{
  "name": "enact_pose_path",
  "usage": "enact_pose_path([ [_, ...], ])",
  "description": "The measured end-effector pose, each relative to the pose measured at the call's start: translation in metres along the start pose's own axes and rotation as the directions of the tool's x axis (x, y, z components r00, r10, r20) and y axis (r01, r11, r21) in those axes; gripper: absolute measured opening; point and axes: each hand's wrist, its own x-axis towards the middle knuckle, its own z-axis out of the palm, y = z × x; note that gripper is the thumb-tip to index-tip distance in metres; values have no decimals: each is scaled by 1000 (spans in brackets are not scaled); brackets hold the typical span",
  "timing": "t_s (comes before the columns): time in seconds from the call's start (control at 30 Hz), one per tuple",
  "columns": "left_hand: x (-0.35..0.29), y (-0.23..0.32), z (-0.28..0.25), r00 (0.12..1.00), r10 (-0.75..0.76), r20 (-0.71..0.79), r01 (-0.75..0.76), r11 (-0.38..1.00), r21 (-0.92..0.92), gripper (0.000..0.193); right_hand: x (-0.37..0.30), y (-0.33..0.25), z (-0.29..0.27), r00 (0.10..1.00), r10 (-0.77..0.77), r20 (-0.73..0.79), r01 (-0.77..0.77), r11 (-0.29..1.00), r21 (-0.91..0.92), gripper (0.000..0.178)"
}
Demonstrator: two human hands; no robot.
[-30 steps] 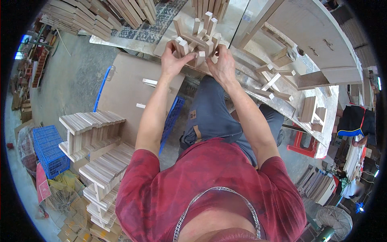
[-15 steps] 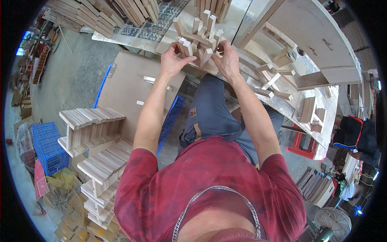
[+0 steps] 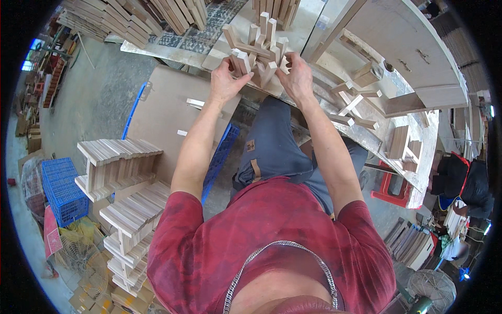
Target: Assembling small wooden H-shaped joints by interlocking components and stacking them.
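A cluster of pale wooden sticks (image 3: 260, 51) stands on the workbench in front of me, some upright and some crossing at an angle. At its left side my left hand (image 3: 227, 83) is closed round short square-ended wooden sticks (image 3: 240, 62), fingers behind and thumb in front. My right hand (image 3: 297, 79) is curled at the cluster's right side, its thumb and fingers round a wooden stick (image 3: 283, 48); its fingertips are partly hidden behind the wood. Farther right, a crossed wooden frame (image 3: 350, 105) lies apart from both hands.
A large pale panel (image 3: 397, 47) borders the bench on the right. Stacked slatted wooden pieces (image 3: 125, 157) stand at my left, beside a brown board (image 3: 167, 104) and a blue crate (image 3: 64, 191). Lumber stacks (image 3: 110, 23) stand at the back left. A red stool (image 3: 391, 189) is under the bench's right end.
Both hands have shifted very slightly at the cluster, and its upright sticks have tilted a little to the left. Each hand keeps its grip.
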Motion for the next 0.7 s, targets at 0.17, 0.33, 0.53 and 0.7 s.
enact_pose_path([
  [0.17, -10, 5, 19, 973, 46, -225, -35, 998, 53, 57, -15, -2, 1, 997, 41, -73, -33, 994, 109, 35],
  [0.33, -18, 26, 45, 957, -4, -290, 33, 995, 94, 55, -17, -3, 11, 996, 4, -93, 14, 980, 197, 27],
  [0.53, -16, 28, 46, 947, 18, -322, -15, 1000, 13, 64, -2, 0, 1, 997, 71, -7, -71, 997, 29, 26],
  [0.7, -11, 43, 53, 938, 15, -346, -8, 1000, 21, 70, -3, -4, -4, 995, 94, 21, -94, 995, 29, 26],
])
